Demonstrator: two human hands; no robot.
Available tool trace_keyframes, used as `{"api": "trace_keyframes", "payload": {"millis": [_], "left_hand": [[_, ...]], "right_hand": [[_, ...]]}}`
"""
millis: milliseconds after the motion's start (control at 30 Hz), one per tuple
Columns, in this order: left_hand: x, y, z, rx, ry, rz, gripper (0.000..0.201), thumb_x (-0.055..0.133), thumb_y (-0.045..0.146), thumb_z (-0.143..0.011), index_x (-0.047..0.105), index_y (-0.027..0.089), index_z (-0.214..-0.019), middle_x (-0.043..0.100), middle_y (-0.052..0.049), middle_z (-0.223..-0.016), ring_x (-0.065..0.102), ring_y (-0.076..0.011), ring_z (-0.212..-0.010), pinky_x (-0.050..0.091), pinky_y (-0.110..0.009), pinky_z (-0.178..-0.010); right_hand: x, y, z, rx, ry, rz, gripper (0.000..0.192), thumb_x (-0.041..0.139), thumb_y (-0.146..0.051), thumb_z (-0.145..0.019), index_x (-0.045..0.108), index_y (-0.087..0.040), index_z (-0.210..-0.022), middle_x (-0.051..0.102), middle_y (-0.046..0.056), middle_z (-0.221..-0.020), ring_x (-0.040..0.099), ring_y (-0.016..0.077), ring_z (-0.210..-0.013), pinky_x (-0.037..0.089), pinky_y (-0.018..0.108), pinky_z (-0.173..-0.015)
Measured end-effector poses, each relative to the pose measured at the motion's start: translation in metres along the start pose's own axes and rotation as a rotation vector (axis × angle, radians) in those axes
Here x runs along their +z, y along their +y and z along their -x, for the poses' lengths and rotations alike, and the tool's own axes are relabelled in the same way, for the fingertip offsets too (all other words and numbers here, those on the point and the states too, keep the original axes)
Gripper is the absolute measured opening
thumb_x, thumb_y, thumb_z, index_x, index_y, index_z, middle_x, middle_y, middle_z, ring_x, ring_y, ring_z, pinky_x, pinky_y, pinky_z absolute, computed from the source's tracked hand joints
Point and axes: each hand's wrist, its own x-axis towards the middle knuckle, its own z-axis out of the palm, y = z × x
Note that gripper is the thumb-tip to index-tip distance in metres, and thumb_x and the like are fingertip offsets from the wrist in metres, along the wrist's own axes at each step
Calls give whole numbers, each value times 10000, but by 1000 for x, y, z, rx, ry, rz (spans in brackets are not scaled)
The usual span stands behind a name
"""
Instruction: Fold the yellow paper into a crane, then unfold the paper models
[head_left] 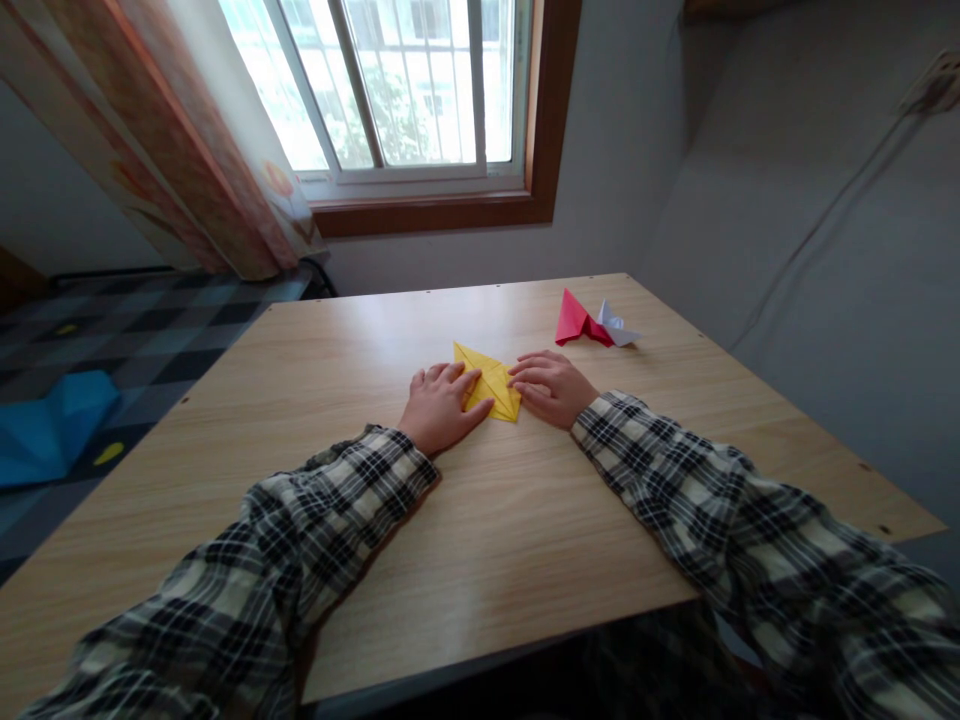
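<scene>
Yellow folded paper (491, 385) pressed flat on table (525, 520)
Left hand (439, 405) and right hand (551, 387) laid on it, fingers spread flat, nothing gripped

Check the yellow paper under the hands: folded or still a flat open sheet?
Folded. The yellow paper shows crease lines and pointed, layered flaps, pressed flat by the left hand and right hand.
</scene>
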Motion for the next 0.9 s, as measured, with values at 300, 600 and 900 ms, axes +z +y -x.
{"api": "trace_keyframes", "payload": {"millis": [300, 600, 900], "left_hand": [[-1, 0, -1, 73, -30, 49, 569, 475, 577, -923, 561, 237, -1372, 520, -105, -1451, 410, -326, -1362, 284, -531, -1136], [1, -1, -1, 97, -42, 41, 589, 454, 595, -927, 556, 236, -1383, 512, -106, -1460, 410, -329, -1363, 280, -542, -1142], [2, -4, -2, 163, -47, 97, 583, 463, 589, -929, 566, 223, -1371, 510, -121, -1467, 410, -327, -1367, 294, -551, -1139]], "right_hand": [[5, 5, 3, 238, -181, 186, 295, 536, -366, -943, 728, -245, -1130, 640, 92, -1305, 482, 279, -1319, 351, 502, -1111], [4, 5, 1, 312, -250, 224, 422, 509, -337, -930, 627, -179, -1303, 578, 108, -1399, 430, 282, -1366, 306, 474, -1153], [5, 6, 2, 293, -229, 225, 394, 528, -306, -911, 649, -186, -1267, 590, 126, -1376, 443, 290, -1353, 315, 486, -1141]]}}
